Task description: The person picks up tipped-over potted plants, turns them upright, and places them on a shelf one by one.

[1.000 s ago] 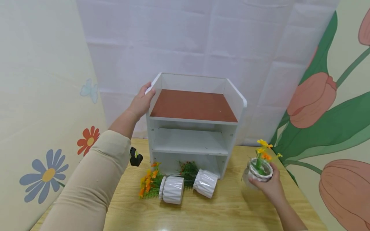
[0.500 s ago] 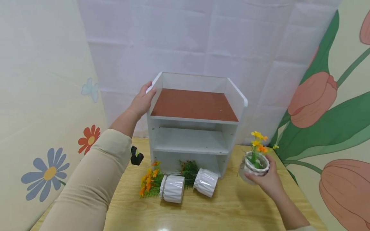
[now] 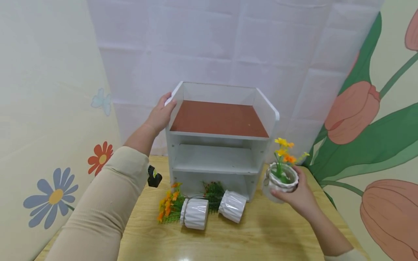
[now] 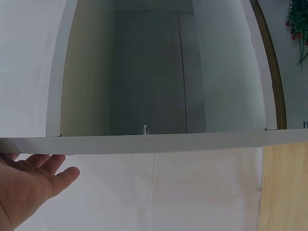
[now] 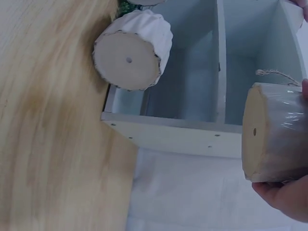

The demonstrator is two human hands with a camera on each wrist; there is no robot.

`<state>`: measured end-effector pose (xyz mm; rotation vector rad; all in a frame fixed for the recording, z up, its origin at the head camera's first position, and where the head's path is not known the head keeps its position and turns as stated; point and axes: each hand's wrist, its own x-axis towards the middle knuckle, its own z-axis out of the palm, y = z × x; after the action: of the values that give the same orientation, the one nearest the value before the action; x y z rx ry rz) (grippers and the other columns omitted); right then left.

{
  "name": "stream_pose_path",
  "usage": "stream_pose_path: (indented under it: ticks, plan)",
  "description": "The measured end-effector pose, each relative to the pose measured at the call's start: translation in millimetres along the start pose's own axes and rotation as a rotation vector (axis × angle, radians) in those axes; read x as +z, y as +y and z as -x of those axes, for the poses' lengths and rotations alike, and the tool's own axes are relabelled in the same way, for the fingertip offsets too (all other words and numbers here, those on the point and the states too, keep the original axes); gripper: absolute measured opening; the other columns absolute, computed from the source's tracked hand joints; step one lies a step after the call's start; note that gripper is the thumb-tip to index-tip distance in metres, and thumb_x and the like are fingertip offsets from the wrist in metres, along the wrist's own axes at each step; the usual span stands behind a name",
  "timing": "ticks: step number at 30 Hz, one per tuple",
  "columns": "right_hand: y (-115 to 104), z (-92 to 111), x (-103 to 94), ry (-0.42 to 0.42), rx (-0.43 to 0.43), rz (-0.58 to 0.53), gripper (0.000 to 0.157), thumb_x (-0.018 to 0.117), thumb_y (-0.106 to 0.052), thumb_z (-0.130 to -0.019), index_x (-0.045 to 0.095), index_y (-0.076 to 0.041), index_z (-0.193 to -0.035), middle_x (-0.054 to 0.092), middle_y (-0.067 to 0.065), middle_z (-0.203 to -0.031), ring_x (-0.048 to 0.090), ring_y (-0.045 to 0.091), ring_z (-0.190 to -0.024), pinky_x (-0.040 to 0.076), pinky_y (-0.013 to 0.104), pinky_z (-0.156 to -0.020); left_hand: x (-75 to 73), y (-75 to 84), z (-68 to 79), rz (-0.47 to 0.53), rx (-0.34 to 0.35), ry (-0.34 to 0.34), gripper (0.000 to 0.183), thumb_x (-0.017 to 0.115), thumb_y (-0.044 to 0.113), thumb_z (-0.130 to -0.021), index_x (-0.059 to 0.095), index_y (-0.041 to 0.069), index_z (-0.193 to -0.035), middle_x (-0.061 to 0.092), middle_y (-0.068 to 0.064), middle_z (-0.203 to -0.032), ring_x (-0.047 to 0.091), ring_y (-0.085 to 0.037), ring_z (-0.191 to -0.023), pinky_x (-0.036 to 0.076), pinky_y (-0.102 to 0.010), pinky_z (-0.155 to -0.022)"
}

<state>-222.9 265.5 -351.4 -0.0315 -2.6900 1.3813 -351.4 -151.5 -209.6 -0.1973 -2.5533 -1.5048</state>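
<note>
My left hand [image 3: 160, 114] grips the upper edge of the left side panel of a small white shelf unit [image 3: 272, 114] with a red-brown top board [image 3: 218, 117]. In the left wrist view its fingers [image 4: 60, 180] lie along the panel's outer face. To the right of the shelf, my right hand [image 3: 303, 197] holds a white potted flower [image 3: 271, 183] upright by its pot, the yellow and orange blooms above the rim. The pot's flat tan base [image 5: 255, 132] shows in the right wrist view, raised off the table.
Two more white potted plants lie on their sides before the lowest shelf: one with orange flowers [image 3: 195, 214], one with red-dotted greenery [image 3: 232, 206]. A small black object [image 3: 154, 176] shows beside the left sleeve. White cloth [image 3: 212, 43] hangs behind; a painted wall [image 3: 356, 119] rises at right.
My right hand has moved the potted flower left and slightly up, closer to the shelf's right side. The left hand stays on the panel, and the two lying pots have not moved.
</note>
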Motion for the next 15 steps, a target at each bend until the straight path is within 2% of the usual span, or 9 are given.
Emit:
stream_pose_path:
  ticks: [15]
  plan:
    - [-39.8, 0.1, -0.2, -0.02, -0.075, -0.006, 0.113, 0.084, -0.025, -0.076, 0.005, -0.008, -0.155, 0.032, 0.027, -0.147, 0.042, 0.041, -0.13, 0.045, 0.049, -0.098, 2.3, -2.4, -2.8, 0.009, -0.006, -0.001, 0.064, 0.029, 0.05, -0.103, 0.006, 0.027, -0.159, 0.025, -0.019, -0.16, 0.03, -0.04, -0.143, 0.025, -0.062, -0.115]
